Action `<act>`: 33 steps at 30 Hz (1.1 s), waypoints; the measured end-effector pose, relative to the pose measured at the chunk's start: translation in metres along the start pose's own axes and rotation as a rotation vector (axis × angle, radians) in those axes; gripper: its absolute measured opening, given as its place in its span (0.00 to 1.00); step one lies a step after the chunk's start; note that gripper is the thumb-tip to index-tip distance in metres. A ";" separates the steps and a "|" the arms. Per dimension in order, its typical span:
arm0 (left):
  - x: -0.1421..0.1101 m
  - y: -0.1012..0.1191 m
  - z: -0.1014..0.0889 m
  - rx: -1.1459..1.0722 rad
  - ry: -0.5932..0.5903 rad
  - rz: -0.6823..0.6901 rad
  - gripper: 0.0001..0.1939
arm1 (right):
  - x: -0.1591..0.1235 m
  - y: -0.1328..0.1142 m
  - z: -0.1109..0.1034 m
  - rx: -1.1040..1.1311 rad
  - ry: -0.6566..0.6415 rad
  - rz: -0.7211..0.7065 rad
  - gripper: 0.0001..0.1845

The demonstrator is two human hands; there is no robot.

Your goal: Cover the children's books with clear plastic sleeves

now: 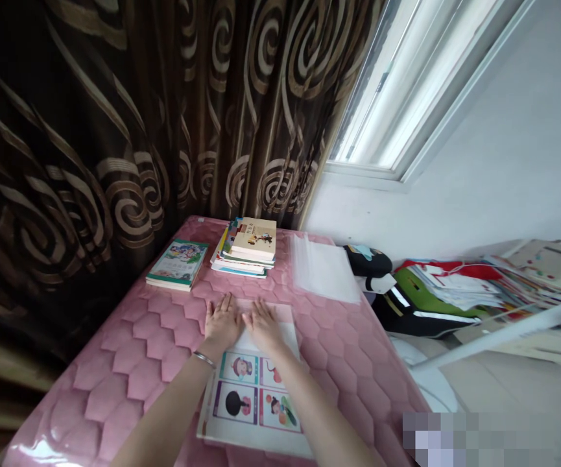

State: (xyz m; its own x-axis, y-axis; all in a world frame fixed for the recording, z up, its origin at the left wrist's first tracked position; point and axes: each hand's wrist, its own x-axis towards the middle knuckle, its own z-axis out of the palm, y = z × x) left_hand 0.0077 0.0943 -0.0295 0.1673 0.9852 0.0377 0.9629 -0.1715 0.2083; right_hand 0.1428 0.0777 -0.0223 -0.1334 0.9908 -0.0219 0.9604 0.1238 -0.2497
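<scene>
At lower centre, my 2 hands, left hand (222,322) and right hand (263,326), lie flat, fingers narrowly spread, touching 1 open picture book (248,395) on the pink quilted mat (115,370).

Left hand (222,321): flat, palm down, fingers spread
Right hand (264,327): flat, palm down, fingers spread, just beside our left hand
Left forearm (163,415): reaching forward from lower left
Right forearm (319,415): reaching forward from lower right
</scene>
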 end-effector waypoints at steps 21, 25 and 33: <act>0.000 0.077 0.005 -0.070 -0.129 0.187 0.29 | -0.024 0.059 -0.010 -0.081 -0.002 0.121 0.31; 0.000 0.032 0.004 -0.018 0.000 0.080 0.28 | -0.023 0.059 -0.008 -0.086 -0.004 0.140 0.32; -0.002 0.006 -0.010 0.035 0.022 -0.060 0.28 | -0.023 0.057 -0.012 -0.075 -0.010 0.154 0.32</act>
State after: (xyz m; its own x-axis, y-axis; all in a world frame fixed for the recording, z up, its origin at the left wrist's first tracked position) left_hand 0.0114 0.0916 -0.0190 0.1047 0.9933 0.0480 0.9779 -0.1116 0.1768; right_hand 0.2034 0.0622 -0.0243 0.0148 0.9978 -0.0642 0.9851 -0.0256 -0.1700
